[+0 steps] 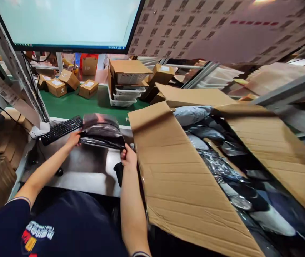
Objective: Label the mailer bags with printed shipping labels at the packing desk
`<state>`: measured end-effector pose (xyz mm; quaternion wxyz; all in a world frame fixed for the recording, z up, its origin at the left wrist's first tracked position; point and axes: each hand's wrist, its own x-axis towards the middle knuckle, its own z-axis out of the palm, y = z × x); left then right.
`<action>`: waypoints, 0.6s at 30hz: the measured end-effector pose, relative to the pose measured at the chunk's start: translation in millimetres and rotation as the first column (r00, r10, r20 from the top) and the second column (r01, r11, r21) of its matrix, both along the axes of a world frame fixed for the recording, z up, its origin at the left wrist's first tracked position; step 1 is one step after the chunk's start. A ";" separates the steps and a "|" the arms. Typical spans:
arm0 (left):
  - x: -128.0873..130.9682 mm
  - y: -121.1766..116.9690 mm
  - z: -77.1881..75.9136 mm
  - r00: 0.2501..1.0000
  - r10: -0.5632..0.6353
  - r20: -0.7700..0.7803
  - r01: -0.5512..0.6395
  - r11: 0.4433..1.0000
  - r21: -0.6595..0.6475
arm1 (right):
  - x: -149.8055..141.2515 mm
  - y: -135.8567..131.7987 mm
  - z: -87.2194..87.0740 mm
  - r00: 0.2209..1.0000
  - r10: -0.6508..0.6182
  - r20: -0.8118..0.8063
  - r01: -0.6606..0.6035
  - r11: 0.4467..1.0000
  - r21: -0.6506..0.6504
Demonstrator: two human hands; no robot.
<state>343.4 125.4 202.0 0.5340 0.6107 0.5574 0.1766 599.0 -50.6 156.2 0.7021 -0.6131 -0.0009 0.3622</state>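
Between my two hands a black item in a clear plastic bag point(101, 132) is held up over the metal worktop point(88, 164). My left hand point(73, 138) grips its left edge, close to a black keyboard point(61, 130). The right end is pinched by my right hand point(128, 155), beside the flap of a large open cardboard box point(174, 164). What exactly the dark contents are, I cannot make out. Inside the box lie several plastic-bagged items point(216, 157), dark, grey and silvery.
A monitor point(69, 25) hangs above the worktop. Behind it, a green conveyor point(69, 107) carries several small cartons point(88, 88) and stacked white baskets point(124, 94). A label printer with paper strip point(15, 100) stands left. A black object point(118, 173) sits by my right wrist.
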 end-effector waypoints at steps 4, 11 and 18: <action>-44.4 -82.5 -100.0 0.983 -0.021 -0.183 -0.010 0.986 -0.166 | -75.5 -57.1 -96.1 0.984 -0.028 -0.175 -0.002 0.986 -0.168; -97.9 -130.2 -160.2 0.866 -0.117 -0.485 0.303 0.896 0.325 | -111.9 -130.9 -163.6 0.972 0.035 0.230 0.036 0.955 -0.296; -47.1 -91.9 -162.2 0.617 -0.519 -0.592 0.787 0.375 0.491 | -108.8 -108.2 -192.7 -0.250 0.538 0.805 -0.382 0.709 -0.592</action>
